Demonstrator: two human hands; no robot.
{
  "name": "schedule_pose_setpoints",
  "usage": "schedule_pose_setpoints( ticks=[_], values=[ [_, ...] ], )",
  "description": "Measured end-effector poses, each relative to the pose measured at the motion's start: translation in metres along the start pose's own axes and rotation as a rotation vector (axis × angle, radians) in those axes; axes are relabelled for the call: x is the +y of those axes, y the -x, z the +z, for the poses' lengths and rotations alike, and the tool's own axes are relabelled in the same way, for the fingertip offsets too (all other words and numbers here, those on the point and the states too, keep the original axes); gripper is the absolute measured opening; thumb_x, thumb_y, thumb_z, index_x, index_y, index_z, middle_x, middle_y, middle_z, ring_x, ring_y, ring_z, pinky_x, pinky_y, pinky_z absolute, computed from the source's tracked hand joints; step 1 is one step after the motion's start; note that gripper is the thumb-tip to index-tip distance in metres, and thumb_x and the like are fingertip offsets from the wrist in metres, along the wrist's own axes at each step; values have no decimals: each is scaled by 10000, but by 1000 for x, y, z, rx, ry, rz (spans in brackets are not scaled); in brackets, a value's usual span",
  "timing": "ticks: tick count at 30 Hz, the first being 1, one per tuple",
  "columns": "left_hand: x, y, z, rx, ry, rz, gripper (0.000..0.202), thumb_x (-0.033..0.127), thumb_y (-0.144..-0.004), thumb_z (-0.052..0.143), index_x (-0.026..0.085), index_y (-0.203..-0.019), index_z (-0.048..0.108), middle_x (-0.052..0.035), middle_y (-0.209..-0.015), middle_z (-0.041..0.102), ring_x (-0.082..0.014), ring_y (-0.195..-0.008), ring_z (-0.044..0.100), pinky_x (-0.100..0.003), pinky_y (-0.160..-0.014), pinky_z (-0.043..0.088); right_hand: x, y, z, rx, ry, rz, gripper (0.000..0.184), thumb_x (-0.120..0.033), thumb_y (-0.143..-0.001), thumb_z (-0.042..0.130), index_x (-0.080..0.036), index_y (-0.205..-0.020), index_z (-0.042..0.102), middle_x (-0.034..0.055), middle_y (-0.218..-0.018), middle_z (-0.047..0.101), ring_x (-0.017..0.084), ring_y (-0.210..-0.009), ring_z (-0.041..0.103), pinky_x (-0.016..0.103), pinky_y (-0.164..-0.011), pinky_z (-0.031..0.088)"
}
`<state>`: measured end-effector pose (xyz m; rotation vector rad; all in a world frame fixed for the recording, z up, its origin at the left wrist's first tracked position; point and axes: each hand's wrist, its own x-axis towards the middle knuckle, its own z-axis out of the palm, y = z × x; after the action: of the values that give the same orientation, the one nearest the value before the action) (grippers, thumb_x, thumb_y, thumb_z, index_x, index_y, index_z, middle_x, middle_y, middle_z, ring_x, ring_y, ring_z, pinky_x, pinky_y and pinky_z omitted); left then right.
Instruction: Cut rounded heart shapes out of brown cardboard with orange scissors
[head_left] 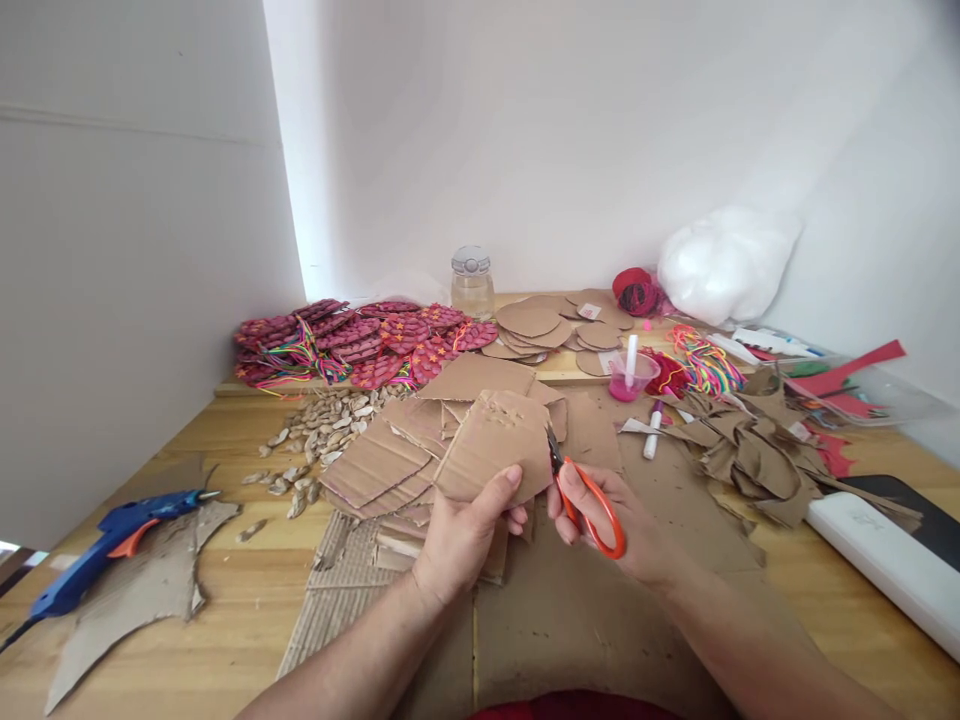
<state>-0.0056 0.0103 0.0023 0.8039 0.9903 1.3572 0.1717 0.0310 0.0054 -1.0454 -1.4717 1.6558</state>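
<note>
My left hand (pixel 466 530) grips a piece of brown cardboard (pixel 491 445) by its lower edge, thumb on top. In my right hand (pixel 607 520) is a pair of scissors with orange handles (pixel 613 535). The dark blades meet the right edge of that cardboard; how far apart they stand is hard to make out. Behind and below the held piece lies a stack of cut cardboard pieces (pixel 375 460). A large cardboard sheet (pixel 600 630) covers the table under both hands.
A blue glue gun (pixel 120 540) rests on a cardboard scrap (pixel 135 610) at left, near a heap of shells (pixel 322 430). Behind are pink decorated discs (pixel 375 340), a jar (pixel 472 285) and cardboard circles (pixel 532 320). Curled scraps (pixel 765 450) and a white case (pixel 877 560) lie right.
</note>
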Motion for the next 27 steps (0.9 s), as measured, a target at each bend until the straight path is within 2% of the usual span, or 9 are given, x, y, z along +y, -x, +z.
schedule_pose_setpoints(
  ticks=[7,10,13,20,27],
  values=[
    [0,6,9,111,-42,-18,410,497,-726,832,131,-677,653,-1,-536,618,-107,-452,572,-222,-458,512,5,5,8,108,169,-91,498,-625,-931,599,-202,-684,516,-38,-570,498,109,-520,394,249,-501,313],
    [2,6,10,102,-39,-38,428,512,-715,832,128,-658,654,-5,-535,622,-102,-452,571,-221,-466,517,8,5,7,111,196,-101,489,-592,-946,598,-209,-666,478,-41,-573,485,112,-528,398,249,-503,317],
    [1,7,9,92,-53,-50,425,514,-702,839,121,-713,677,-12,-556,642,-114,-470,589,-234,-479,533,9,4,6,121,224,-86,484,-600,-940,597,-218,-673,467,-43,-563,470,118,-523,397,250,-492,311],
    [-9,6,8,83,-9,-33,385,478,-757,816,118,-790,685,-11,-607,657,-119,-500,610,-238,-487,543,9,3,5,148,290,-83,469,-605,-948,575,-223,-691,487,-41,-570,472,130,-525,444,257,-492,334],
    [-7,7,10,77,16,-48,388,472,-752,821,116,-793,674,-3,-593,645,-114,-488,593,-239,-487,537,14,0,4,153,267,-69,446,-581,-942,609,-219,-701,505,-54,-582,421,117,-494,436,258,-471,324]
  ],
)
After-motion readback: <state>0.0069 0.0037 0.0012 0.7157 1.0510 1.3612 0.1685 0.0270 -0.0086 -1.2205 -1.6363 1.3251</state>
